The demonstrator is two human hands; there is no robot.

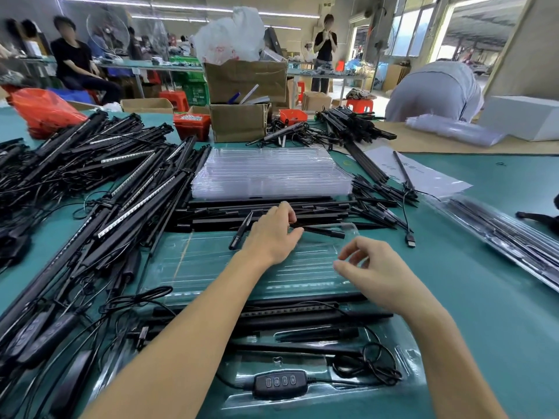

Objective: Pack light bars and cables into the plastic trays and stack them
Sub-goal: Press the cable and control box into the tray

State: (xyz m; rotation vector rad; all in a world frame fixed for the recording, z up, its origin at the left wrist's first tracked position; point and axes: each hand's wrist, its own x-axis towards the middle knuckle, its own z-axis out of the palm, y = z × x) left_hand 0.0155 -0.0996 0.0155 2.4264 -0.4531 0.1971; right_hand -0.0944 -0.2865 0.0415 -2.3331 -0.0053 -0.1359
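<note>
An open clear plastic tray lies in front of me; its near half (405, 385) holds black light bars, a coiled cable and a button controller (279, 383). Its transparent lid (242, 267) lies folded away from me on the green mat. My left hand (272, 234) reaches over the lid and pinches a short black stake (320, 230) by its tip. A second stake (240, 229) lies just left of that hand. My right hand (375, 272) hovers above the lid's right part with fingers curled and apart, holding nothing.
A stack of empty clear trays (272, 173) sits beyond a row of black bars (260, 211). Heaps of light bars with cables (90, 182) fill the left side. A packed tray (499, 231) lies at the right. Cardboard boxes (239, 122) and several people stand behind.
</note>
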